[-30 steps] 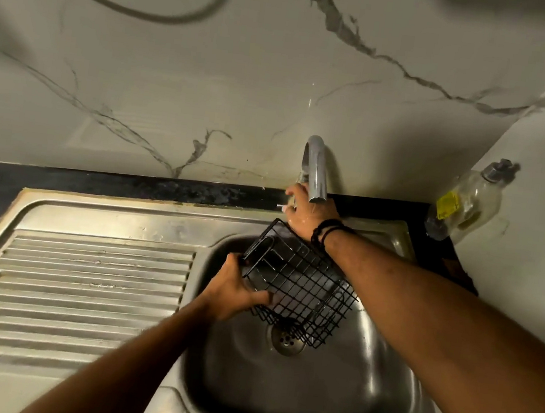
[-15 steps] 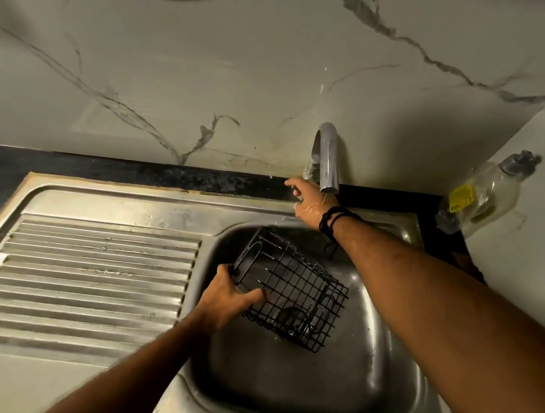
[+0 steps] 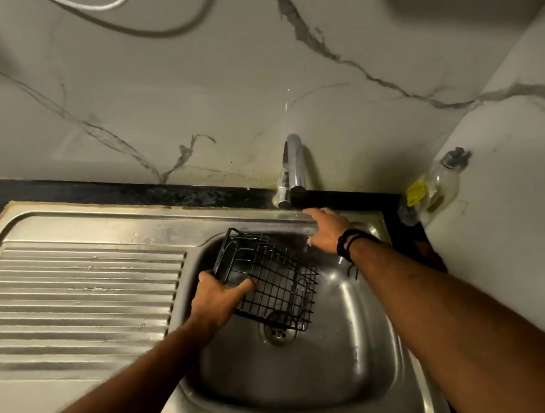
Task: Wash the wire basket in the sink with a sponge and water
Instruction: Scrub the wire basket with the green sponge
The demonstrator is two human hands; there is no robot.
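A black wire basket (image 3: pixel 275 282) is tilted inside the steel sink bowl (image 3: pixel 341 359), above the drain (image 3: pixel 278 332). My left hand (image 3: pixel 218 297) grips the basket's near left corner, thumb across the mesh. My right hand (image 3: pixel 326 230) lies palm down on the sink's back rim, just right of the chrome tap (image 3: pixel 293 167), and its fingers look straight. Something pale shows under the fingertips; I cannot tell what it is. I cannot see any water running from the spout.
A ribbed steel draining board (image 3: pixel 75 288) fills the left side. A clear soap bottle (image 3: pixel 433 188) with a yellow label leans in the back right corner. Marble walls close the back and right. A white cable (image 3: pixel 83 4) hangs on the wall.
My right hand left the tap base and moved right onto the back rim. My left hand turned the basket and lowered it closer to the drain.
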